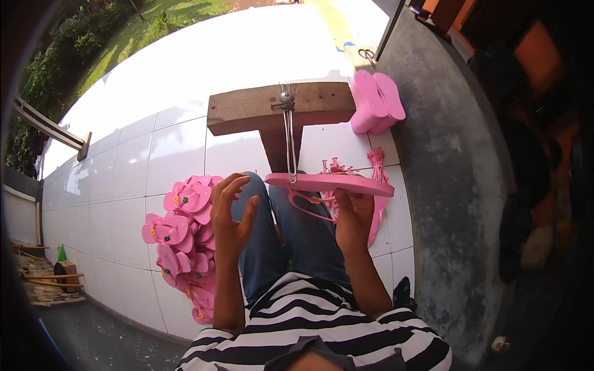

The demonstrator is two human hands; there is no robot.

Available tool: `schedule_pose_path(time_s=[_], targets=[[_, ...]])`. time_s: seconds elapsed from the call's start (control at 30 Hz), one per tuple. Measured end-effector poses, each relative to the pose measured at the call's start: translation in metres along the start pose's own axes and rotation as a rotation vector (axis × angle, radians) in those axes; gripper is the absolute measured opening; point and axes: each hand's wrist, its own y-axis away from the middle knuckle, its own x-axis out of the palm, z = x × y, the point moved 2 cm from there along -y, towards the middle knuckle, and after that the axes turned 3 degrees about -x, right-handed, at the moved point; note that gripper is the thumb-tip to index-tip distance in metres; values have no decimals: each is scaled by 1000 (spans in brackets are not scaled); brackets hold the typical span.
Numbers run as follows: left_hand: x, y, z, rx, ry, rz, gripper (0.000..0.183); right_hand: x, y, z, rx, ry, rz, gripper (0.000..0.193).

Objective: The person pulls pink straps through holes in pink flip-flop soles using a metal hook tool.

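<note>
My right hand [355, 217] grips a pink flip-flop [334, 183] near its right end, holding it edge-on with its pink strap hanging below the sole. The flip-flop's left part meets the lower end of a long metal wire hook [289, 139]. That hook is fixed to a T-shaped wooden stand [247, 110] between my knees; whether it passes through the sole cannot be made out. To the left of the flip-flop, my left hand [230, 213] is raised with fingers apart and curved, holding nothing.
A heap of strapped pink flip-flops [185, 238] lies on the white tiles [117, 226] to my left. Stacked pink soles [374, 102] stand at the far right. Bundled pink straps [375, 159] lie beyond my right hand. Scissors [367, 55] rest farther back, beside a grey ledge [445, 185].
</note>
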Motion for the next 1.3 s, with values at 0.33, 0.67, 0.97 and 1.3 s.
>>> schedule_pose_path(time_s=[0.33, 0.67, 0.97, 1.3], targets=[[20, -23, -48, 378, 273, 34, 28, 26, -15, 37, -672, 684, 425, 41], [23, -41, -47, 404, 374, -29, 33, 36, -31, 38, -730, 672, 382, 41], [15, -41, -64, 63, 535, 94, 25, 34, -23, 45, -625, 811, 314, 47], [28, -93, -64, -312, 503, 114, 20, 52, -59, 39, -536, 933, 98, 44]])
